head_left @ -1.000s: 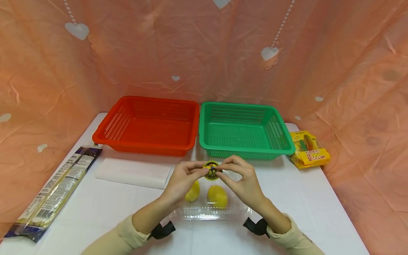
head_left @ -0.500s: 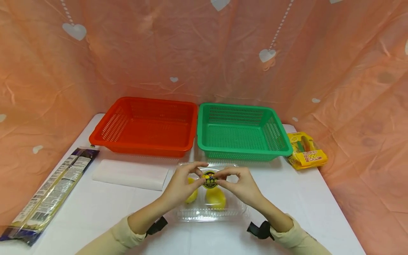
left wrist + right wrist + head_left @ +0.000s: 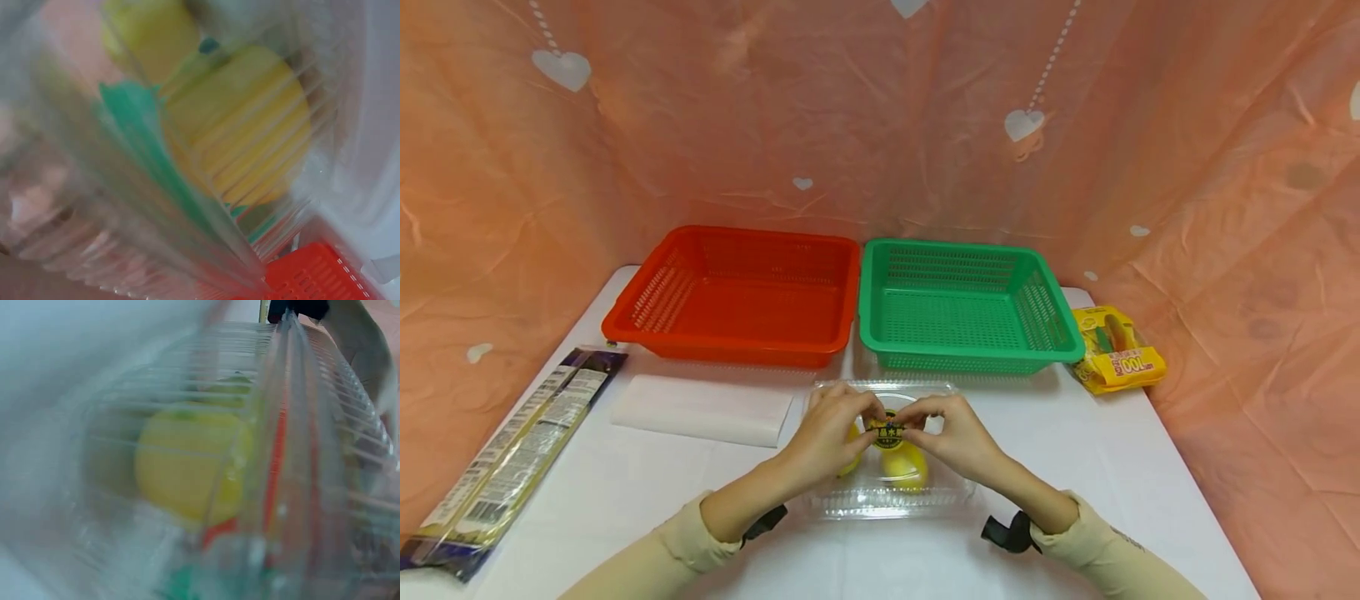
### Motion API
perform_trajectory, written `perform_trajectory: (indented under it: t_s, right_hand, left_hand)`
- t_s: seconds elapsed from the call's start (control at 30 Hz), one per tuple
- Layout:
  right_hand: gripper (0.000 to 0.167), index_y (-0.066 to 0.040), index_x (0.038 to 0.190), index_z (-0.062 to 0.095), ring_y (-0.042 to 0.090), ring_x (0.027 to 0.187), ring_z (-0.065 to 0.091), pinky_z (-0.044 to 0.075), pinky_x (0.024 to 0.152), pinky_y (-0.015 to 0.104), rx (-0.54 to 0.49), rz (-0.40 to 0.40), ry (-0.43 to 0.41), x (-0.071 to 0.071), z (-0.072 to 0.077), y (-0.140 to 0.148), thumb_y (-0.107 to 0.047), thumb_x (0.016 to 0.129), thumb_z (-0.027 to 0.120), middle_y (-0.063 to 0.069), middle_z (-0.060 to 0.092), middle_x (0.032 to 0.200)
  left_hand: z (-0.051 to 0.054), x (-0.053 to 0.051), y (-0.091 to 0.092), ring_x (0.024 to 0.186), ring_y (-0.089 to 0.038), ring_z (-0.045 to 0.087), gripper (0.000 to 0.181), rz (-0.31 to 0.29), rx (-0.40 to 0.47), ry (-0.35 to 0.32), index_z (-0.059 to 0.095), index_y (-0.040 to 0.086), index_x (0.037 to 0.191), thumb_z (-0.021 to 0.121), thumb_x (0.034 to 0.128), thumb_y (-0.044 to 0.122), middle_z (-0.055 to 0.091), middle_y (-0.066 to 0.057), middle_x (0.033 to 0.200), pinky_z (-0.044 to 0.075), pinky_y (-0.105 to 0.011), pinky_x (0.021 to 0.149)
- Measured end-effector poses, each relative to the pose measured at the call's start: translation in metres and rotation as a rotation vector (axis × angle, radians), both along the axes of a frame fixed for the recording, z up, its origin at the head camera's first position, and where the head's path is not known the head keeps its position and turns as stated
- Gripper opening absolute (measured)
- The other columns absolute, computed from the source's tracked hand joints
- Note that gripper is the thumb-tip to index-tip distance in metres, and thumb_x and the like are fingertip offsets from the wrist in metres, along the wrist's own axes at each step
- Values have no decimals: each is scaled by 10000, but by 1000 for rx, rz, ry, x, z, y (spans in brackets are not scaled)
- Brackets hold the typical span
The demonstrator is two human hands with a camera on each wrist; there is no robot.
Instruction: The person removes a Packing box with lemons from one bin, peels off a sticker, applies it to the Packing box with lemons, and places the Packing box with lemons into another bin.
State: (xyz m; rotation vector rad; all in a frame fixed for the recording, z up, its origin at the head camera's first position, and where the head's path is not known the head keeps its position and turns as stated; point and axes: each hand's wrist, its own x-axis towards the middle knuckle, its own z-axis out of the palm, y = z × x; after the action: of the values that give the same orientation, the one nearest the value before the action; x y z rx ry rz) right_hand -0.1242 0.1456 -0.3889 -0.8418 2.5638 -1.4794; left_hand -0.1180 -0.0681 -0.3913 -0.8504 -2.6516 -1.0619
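A clear plastic box stands closed in front of the baskets, with yellow fruit inside. Over its lid, a round black-and-yellow sticker is pinched at its left side by my left hand and at its right side by my right hand. Whether the sticker touches the lid I cannot tell. Both wrist views look through the box's ribbed wall: yellow fruit fills the left one, and a yellow fruit shows blurred in the right one. Neither wrist view shows the fingertips clearly.
A red basket and a green basket stand side by side at the back. White folded material and a long foil packet lie at the left. A yellow packet sits right of the green basket.
Both hands have lowered the sticker toward the front, from above the box's back part to over the fruit. The whole head view has shifted slightly.
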Motion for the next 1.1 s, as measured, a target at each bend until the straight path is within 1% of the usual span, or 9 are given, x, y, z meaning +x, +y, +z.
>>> perform_trajectory:
  t_s: [0.2,0.43,0.5,0.63,0.73,0.83,0.93,1.03,1.1]
  right_hand:
    - [160,17,980,748,123,806,619,548,783,342,21,3,13,0,-3,1,65,830,725,68,735,916]
    - [222,18,1000,743,109,787,619,559,752,327,26,16,96,0,-6,-2,111,800,716,71,736,920]
    - [261,9,1032,737,96,761,605,549,729,323,60,14,146,0,-7,-4,99,786,734,42,724,878]
    - [368,-28,1122,708,62,702,547,474,719,302,193,-21,275,0,-8,-7,3,768,803,-69,636,744]
    - [424,-53,1140,699,87,730,517,434,733,306,260,-62,362,0,-8,-8,-90,749,858,-76,584,730]
    - [478,-63,1151,697,179,905,544,454,840,381,281,-87,417,-2,-10,-6,-184,730,891,16,625,921]
    - [594,-62,1245,657,312,1179,507,381,1027,555,321,-93,445,-6,-14,-3,-293,746,880,147,584,1241]
    - [732,-63,1374,567,381,1327,416,263,1101,664,403,-105,422,-11,-17,-1,-420,786,820,198,480,1419]
    - [804,-58,1426,517,380,1327,417,283,1083,669,434,-114,374,-14,-18,0,-474,794,790,191,486,1421]
  left_hand:
    - [-2,-1,1,901,-167,518,225,-15,-12,16,704,133,908,821,764,7,666,69,824,365,-496,915]
    - [-3,-2,1,912,-161,522,259,-14,-18,-1,706,142,914,854,738,23,656,88,804,363,-487,918]
    - [-3,-3,1,912,-161,520,283,-13,-25,3,695,141,926,862,729,26,647,87,794,363,-486,912]
    - [-3,-4,0,904,-171,516,344,-10,-50,12,654,138,967,875,717,55,618,88,746,361,-499,907]
    - [-3,-6,-2,946,-212,509,393,13,-72,33,628,129,1000,895,712,114,617,51,794,353,-535,944]
    - [-6,-9,-4,1099,-305,484,473,41,-109,67,619,117,1095,901,726,204,617,-62,1040,318,-602,1015]
    - [-9,-13,-5,1269,-393,412,612,57,-176,75,585,101,1276,860,773,316,521,-170,1309,252,-701,1058]
    - [-13,-17,-6,1340,-407,381,746,67,-260,51,506,95,1418,788,819,438,474,-188,1417,239,-732,1056]
    - [-15,-20,-7,1325,-385,416,778,86,-304,35,491,101,1438,742,831,518,503,-165,1408,297,-700,1042]
